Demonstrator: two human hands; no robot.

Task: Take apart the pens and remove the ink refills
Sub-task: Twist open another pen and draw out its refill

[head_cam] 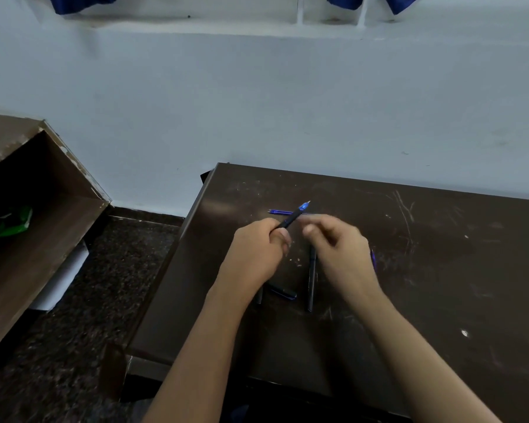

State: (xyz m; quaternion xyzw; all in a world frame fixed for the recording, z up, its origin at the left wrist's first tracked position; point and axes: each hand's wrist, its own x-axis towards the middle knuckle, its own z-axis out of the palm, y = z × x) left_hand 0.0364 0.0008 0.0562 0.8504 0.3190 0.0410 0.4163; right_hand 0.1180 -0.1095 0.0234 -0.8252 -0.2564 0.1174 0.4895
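My left hand (258, 248) grips a black pen (291, 218) with a blue tip section; the tip points up and to the right. My right hand (336, 245) is blurred just right of the pen, fingers loosely curled, apparently holding nothing. Two thin blue refills (280, 212) lie on the dark table (440, 270) behind the hands. Between the wrists a black pen barrel (311, 279) lies near upright. A short black cap (283, 292) rests near my left wrist, with another dark piece (259, 296) partly hidden under it. A purple piece (373, 259) peeks out right of my right hand.
The table stands against a pale wall (287, 102); its left edge drops to a dark speckled floor (104, 285). A brown open-sided cabinet (28, 209) at the left holds a green packet (14, 222). White paper (61, 279) lies under the cabinet.
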